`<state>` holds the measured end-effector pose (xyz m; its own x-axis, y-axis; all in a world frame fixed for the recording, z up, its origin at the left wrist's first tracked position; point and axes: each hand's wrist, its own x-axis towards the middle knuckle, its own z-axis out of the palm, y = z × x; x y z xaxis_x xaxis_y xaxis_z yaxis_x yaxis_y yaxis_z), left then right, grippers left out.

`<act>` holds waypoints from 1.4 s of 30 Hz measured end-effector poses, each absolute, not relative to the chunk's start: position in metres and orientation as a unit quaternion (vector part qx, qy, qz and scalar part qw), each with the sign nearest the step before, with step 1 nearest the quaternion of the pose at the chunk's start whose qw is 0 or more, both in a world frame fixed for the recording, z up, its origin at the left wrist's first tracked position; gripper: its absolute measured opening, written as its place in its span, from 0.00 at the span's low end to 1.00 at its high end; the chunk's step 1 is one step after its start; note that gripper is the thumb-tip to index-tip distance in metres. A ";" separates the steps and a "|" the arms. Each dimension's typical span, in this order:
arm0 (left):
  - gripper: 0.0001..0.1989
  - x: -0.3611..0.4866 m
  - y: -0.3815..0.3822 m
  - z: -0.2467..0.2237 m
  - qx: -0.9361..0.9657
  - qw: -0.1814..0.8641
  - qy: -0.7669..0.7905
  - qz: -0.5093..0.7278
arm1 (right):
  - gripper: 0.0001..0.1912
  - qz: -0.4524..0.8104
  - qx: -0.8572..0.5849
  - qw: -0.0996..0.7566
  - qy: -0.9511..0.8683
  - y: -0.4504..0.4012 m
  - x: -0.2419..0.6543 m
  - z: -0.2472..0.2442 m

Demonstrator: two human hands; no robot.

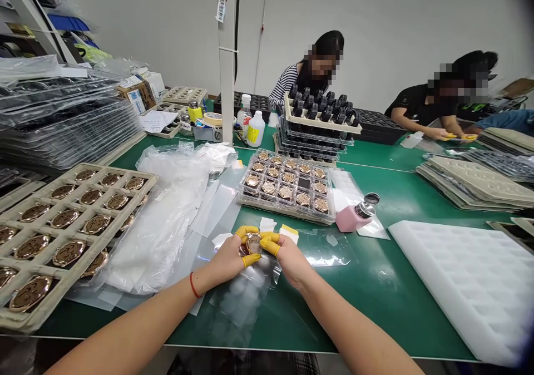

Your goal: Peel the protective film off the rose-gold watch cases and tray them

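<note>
A round rose-gold watch case (253, 243) with a pale face sits between my hands above the front of the bench. My left hand (229, 255) grips it from the left, thumb below and fingers above, with yellow finger cots on. From the right, my right hand (287, 255) pinches its edge, also in yellow finger cots; whether it holds a small cloth too, I cannot tell. Below lie clear plastic sheets (240, 302). Beyond my hands, a clear tray (329, 208) carries several similar cases, with one dark pocket bare.
At left, a beige tray (152, 181) of gold cases overlaps plastic bags (167, 219). A pink pump bottle (350, 218) and a white foam tray (467, 280) stand at right. Behind are a white post (226, 85), bottles (255, 129) and stacked watch trays (308, 141). Two people work opposite.
</note>
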<state>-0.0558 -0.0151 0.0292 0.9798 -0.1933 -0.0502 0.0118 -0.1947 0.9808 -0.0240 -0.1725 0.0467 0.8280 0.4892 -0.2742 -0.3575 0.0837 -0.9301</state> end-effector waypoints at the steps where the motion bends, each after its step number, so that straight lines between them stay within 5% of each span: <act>1: 0.23 -0.056 -0.015 0.030 0.768 0.633 -0.059 -0.083 | 0.12 0.284 -0.613 0.735 -0.051 -0.171 -0.025 0.047; 22: 0.23 -0.058 -0.016 0.034 0.746 0.656 -0.059 -0.096 | 0.12 0.225 -0.683 0.693 -0.050 -0.168 -0.026 0.039; 25: 0.23 -0.057 -0.015 0.036 0.754 0.648 -0.049 -0.100 | 0.10 0.145 -0.780 0.597 -0.114 -0.177 -0.021 0.042; 29: 0.24 -0.054 -0.013 0.031 0.733 0.666 -0.037 -0.134 | 0.11 -0.006 -0.935 0.311 -0.173 -0.204 -0.002 0.048; 32: 0.25 -0.051 -0.012 0.023 0.719 0.678 -0.038 -0.145 | 0.14 0.003 -0.986 0.104 -0.133 -0.224 0.012 0.044; 34: 0.25 -0.050 -0.012 0.019 0.718 0.680 -0.040 -0.145 | 0.17 0.026 -0.990 0.058 -0.123 -0.232 0.018 0.038; 39: 0.26 -0.049 -0.011 0.016 0.730 0.667 -0.035 -0.146 | 0.06 0.070 -0.985 0.105 -0.120 -0.233 0.016 0.035; 42: 0.24 -0.049 -0.010 0.020 0.739 0.659 -0.047 -0.134 | 0.08 0.019 -0.960 0.218 -0.175 -0.220 0.001 0.042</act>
